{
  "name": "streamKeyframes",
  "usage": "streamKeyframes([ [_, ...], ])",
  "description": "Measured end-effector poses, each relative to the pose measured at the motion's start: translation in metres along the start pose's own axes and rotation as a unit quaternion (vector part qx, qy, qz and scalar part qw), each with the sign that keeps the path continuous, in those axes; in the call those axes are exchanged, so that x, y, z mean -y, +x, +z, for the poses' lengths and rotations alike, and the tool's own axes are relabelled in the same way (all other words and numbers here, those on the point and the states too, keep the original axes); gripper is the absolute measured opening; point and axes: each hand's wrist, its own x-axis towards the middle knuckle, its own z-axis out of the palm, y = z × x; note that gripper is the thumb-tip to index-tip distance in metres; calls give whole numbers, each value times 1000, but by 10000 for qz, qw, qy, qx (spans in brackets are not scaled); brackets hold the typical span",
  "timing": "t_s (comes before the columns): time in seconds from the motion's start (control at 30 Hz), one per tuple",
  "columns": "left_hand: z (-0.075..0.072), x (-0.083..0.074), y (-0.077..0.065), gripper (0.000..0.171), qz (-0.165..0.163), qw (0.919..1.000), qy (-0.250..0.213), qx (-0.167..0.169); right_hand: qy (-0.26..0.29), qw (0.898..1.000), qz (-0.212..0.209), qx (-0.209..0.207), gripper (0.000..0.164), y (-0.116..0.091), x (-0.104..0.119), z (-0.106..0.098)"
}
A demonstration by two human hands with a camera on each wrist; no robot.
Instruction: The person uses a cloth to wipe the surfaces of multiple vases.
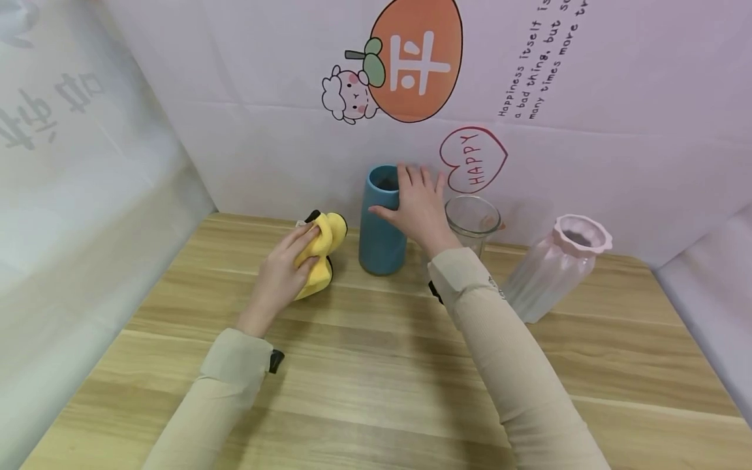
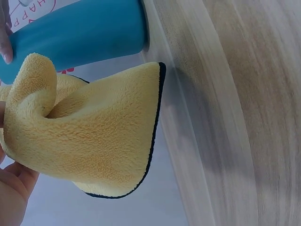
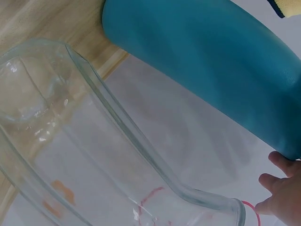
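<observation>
In my left hand (image 1: 281,271) I grip a bunched yellow cloth (image 1: 320,264) with dark edging, its lower part hanging down in the left wrist view. A tall blue vase (image 1: 380,238) stands upright just right of the cloth. My right hand (image 1: 418,205) is at the vase's top right side, with the thumb across its upper front and the other fingers spread near the rim. In the right wrist view, one of those fingers (image 3: 282,162) meets the vase's upper edge. Behind the right wrist is a clear glass vase (image 1: 472,219), partly hidden by the forearm.
A pale pink fluted vase (image 1: 546,274) stands at the right, partly covered by my right sleeve (image 1: 499,346). The wooden tabletop (image 1: 358,385) ends at a white printed backdrop (image 1: 264,143) behind the vases. More white sheeting (image 1: 76,215) hangs along the left side.
</observation>
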Motion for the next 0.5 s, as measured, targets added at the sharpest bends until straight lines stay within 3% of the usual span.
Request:
streamKeyframes([
  [0.3, 1, 2, -1, 48, 7, 10000, 44, -1, 361, 9992, 26, -188, 93, 1, 0, 0],
  [0.5, 2, 3, -2, 49, -77, 9999, 29, 115, 958, 9953, 151, 12, 94, 0, 1, 2],
])
